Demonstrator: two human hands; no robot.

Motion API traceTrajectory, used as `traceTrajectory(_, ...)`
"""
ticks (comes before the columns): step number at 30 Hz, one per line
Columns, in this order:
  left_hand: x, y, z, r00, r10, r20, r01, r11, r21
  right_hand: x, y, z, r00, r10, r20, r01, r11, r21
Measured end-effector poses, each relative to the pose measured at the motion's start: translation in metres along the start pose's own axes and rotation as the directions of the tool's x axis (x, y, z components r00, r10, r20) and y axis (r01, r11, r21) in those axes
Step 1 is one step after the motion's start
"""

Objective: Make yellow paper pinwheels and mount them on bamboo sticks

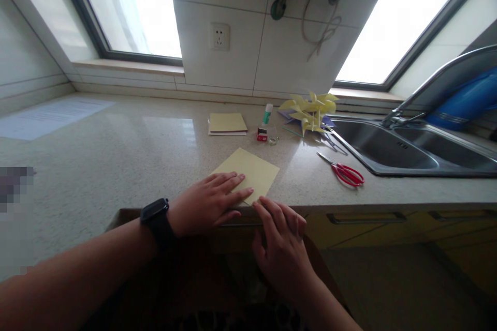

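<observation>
The left hand (207, 201) is pressing flat, fingers together, on the yellow paper (248, 172) at the counter (116, 155) edge; the right hand (281, 240), fingers curled, is touching its near corner.

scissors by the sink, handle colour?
Red handles on the metal-bladed scissors lying on the speckled stone countertop; seen in the head view.
</observation>
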State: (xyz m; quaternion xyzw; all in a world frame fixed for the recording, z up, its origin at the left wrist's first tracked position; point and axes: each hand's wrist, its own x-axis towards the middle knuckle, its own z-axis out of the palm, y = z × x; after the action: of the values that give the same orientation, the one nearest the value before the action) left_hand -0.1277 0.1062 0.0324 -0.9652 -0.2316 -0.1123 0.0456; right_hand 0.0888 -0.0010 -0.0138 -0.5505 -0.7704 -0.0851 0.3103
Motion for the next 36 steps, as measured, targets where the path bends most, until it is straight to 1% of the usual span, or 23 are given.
traceTrajectory(9, -0.001, -0.001, 0.003, 0.999, 0.007, -0.034, -0.007, 1.000, -0.015, 0.002, 0.001, 0.001, 1.000, -0.006, -0.002, 0.006, 0.999, -0.034)
traceTrajectory(15, 0.000, 0.000, 0.001, 1.000, -0.001, -0.006, 0.001, 1.000, 0.003, 0.004, 0.001, -0.001, 1.000, -0.005, 0.007, 0.005, 0.999, -0.043)
traceTrajectory(24, 0.000, 0.000, 0.001, 1.000, 0.001, -0.019, -0.001, 1.000, -0.026, 0.007, 0.001, 0.002, 1.000, -0.004, 0.013, 0.005, 0.996, -0.088)
traceTrajectory(30, 0.001, 0.001, 0.000, 1.000, -0.013, 0.026, 0.013, 1.000, -0.004, 0.010, 0.001, 0.001, 1.000, -0.002, 0.028, 0.005, 0.996, -0.094)
traceTrajectory(36, 0.001, 0.000, 0.001, 1.000, -0.010, 0.016, 0.010, 1.000, 0.009, 0.012, 0.000, 0.002, 0.999, 0.019, 0.038, -0.015, 0.995, -0.094)
